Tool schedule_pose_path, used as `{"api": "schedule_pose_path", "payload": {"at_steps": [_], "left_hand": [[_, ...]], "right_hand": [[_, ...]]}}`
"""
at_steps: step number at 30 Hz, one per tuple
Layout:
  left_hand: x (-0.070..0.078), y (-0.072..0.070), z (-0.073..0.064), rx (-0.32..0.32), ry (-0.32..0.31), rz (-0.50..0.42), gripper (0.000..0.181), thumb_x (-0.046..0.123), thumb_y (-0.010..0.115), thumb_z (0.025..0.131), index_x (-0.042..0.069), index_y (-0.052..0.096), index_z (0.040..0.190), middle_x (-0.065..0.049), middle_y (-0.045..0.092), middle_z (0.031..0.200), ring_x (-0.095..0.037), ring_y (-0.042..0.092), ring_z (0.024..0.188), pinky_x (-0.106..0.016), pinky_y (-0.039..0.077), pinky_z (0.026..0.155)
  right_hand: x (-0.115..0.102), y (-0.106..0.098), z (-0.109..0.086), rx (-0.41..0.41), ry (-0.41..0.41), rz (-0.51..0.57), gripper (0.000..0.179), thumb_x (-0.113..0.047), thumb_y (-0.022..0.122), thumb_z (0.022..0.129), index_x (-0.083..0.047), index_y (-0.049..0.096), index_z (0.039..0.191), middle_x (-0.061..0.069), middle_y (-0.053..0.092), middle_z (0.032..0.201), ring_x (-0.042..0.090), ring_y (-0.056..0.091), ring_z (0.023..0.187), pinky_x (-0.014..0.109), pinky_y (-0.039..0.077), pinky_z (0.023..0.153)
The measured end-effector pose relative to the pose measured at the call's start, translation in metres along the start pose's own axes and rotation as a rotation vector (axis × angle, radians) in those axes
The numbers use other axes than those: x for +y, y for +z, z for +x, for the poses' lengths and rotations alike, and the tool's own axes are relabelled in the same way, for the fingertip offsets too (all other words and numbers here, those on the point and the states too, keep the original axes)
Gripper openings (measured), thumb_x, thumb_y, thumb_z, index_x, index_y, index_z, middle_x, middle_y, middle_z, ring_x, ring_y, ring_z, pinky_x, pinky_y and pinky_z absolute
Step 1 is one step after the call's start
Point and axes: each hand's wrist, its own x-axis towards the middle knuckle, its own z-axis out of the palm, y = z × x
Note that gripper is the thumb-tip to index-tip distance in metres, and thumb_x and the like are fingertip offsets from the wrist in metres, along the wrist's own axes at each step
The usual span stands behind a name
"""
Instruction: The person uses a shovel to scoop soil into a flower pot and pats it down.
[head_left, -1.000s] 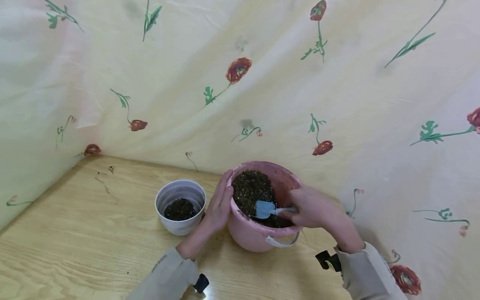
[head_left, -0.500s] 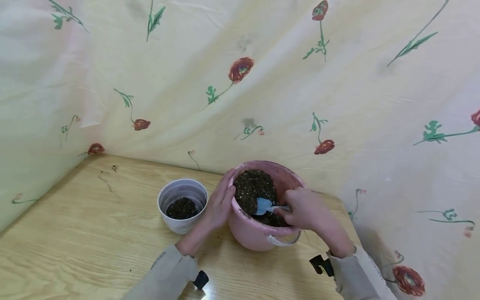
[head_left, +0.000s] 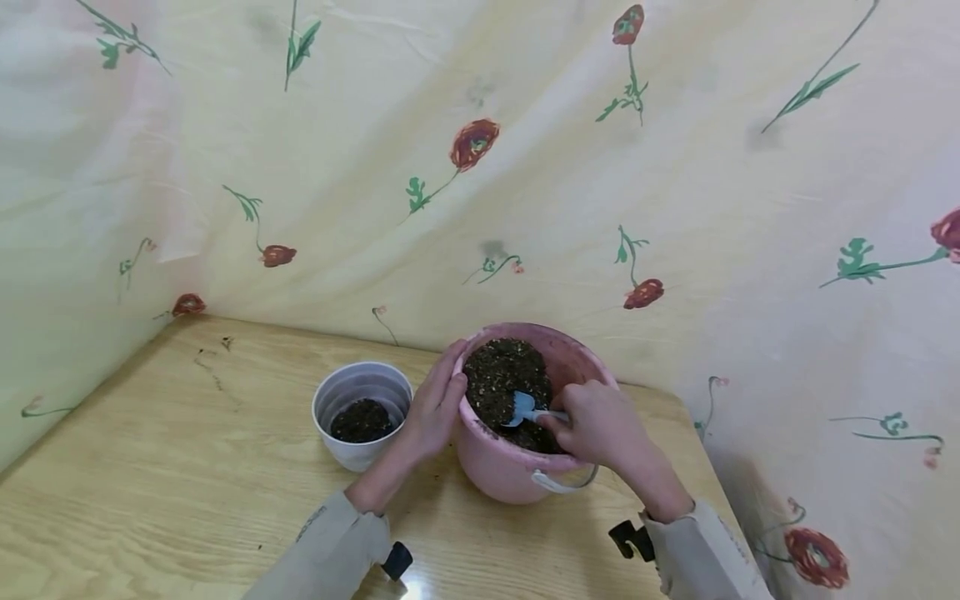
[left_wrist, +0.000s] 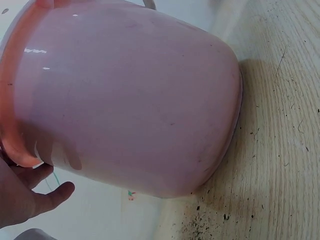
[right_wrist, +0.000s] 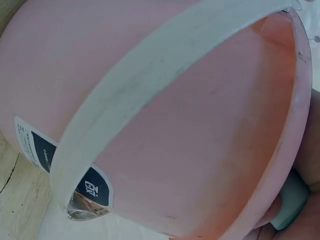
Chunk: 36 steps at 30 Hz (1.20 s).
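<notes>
A pink bucket (head_left: 501, 467) holds dark potting soil (head_left: 504, 375), heaped toward its left side. My right hand (head_left: 596, 421) reaches in over the rim and grips a small light-blue trowel (head_left: 523, 407) by its handle; the blade dips into the soil. In the right wrist view, part of the trowel's handle (right_wrist: 292, 200) shows beyond the rim. My left hand (head_left: 435, 408) rests against the bucket's left rim, with its fingers extended. Fingers (left_wrist: 57, 197) of that hand show at the bucket's upper edge in the left wrist view.
Left of the bucket stands a white pot (head_left: 352, 454) with a little soil inside. A white handle (head_left: 558, 483) hangs at the bucket's front. Soil crumbs (left_wrist: 197, 225) lie on the wooden table (head_left: 187, 467). A flowered cloth (head_left: 360, 183) hangs close behind.
My right hand has moved left with the trowel, and the blade has tilted and sunk a little further into the soil. My left hand stays at the bucket's rim.
</notes>
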Motion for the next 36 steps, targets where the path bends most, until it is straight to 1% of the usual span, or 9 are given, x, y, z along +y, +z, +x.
{"api": "schedule_pose_path", "payload": {"at_steps": [4,8,13,15,20,26,31,33,36], "left_hand": [[0.000,0.000,0.002,-0.020,0.011,0.003,0.051,0.027,0.031,0.104,0.012,0.026,0.153,-0.010,0.027,0.157,-0.029,0.026,0.143,-0.046,0.022,0.116],[0.000,0.000,0.002,-0.023,0.003,0.014,0.051,0.029,0.030,0.104,0.013,0.025,0.153,-0.008,0.026,0.157,-0.026,0.024,0.143,-0.044,0.021,0.117],[-0.002,-0.001,0.002,-0.011,0.010,0.023,0.052,0.029,0.029,0.104,0.014,0.025,0.153,-0.008,0.026,0.157,-0.026,0.025,0.143,-0.044,0.021,0.117],[-0.003,0.000,0.002,-0.007,0.009,0.023,0.052,0.029,0.029,0.104,0.014,0.025,0.153,-0.008,0.025,0.158,-0.027,0.025,0.143,-0.044,0.021,0.117],[-0.003,0.000,0.001,-0.016,-0.005,0.022,0.052,0.029,0.029,0.104,0.014,0.024,0.153,-0.008,0.024,0.158,-0.026,0.024,0.144,-0.043,0.020,0.117],[-0.002,0.000,0.001,-0.003,-0.008,0.029,0.052,0.028,0.030,0.104,0.014,0.025,0.153,-0.008,0.025,0.158,-0.026,0.024,0.143,-0.043,0.021,0.117],[-0.003,0.001,0.002,-0.003,-0.002,0.025,0.052,0.028,0.030,0.104,0.013,0.025,0.153,-0.008,0.024,0.158,-0.026,0.024,0.144,-0.043,0.020,0.117],[-0.003,0.001,0.002,-0.010,0.000,0.024,0.052,0.029,0.030,0.104,0.013,0.025,0.153,-0.008,0.024,0.158,-0.026,0.024,0.144,-0.042,0.021,0.117],[-0.003,0.001,0.001,-0.004,-0.014,0.025,0.052,0.029,0.030,0.104,0.015,0.024,0.154,-0.007,0.024,0.158,-0.025,0.023,0.144,-0.042,0.020,0.117]], "right_hand": [[-0.001,-0.001,-0.001,0.007,0.041,0.033,0.038,-0.025,0.074,0.085,-0.017,0.053,0.054,-0.013,0.028,0.045,0.004,0.027,0.041,0.022,0.022,0.043],[-0.001,0.002,0.002,0.024,0.059,0.014,0.038,-0.028,0.072,0.086,-0.017,0.052,0.055,-0.012,0.026,0.046,0.005,0.028,0.042,0.024,0.026,0.046],[0.003,0.008,0.007,0.019,0.055,-0.022,0.036,-0.030,0.072,0.086,-0.017,0.054,0.057,-0.011,0.031,0.044,0.007,0.032,0.042,0.029,0.031,0.059],[0.005,0.010,0.008,0.022,0.048,-0.003,0.033,-0.029,0.072,0.086,-0.016,0.058,0.059,-0.011,0.032,0.044,0.006,0.032,0.042,0.028,0.032,0.058],[0.007,0.012,0.007,0.025,0.037,0.041,0.028,-0.028,0.072,0.087,-0.016,0.064,0.063,-0.011,0.032,0.044,0.005,0.030,0.041,0.024,0.027,0.047],[0.009,0.013,0.011,0.061,-0.011,0.016,0.026,-0.028,0.072,0.086,-0.016,0.065,0.064,-0.012,0.034,0.045,0.004,0.030,0.043,0.025,0.028,0.051],[0.015,0.013,0.011,0.046,-0.053,0.047,0.022,-0.027,0.072,0.087,-0.015,0.069,0.069,-0.015,0.040,0.045,0.001,0.031,0.040,0.022,0.028,0.047],[0.017,0.013,0.011,0.039,-0.064,0.053,0.020,-0.027,0.072,0.087,-0.015,0.071,0.071,-0.015,0.046,0.046,0.000,0.033,0.039,0.021,0.029,0.044],[0.018,0.013,0.013,0.043,-0.079,0.038,0.018,-0.027,0.073,0.086,-0.012,0.074,0.076,-0.013,0.056,0.053,-0.001,0.038,0.042,0.021,0.034,0.046]]}}
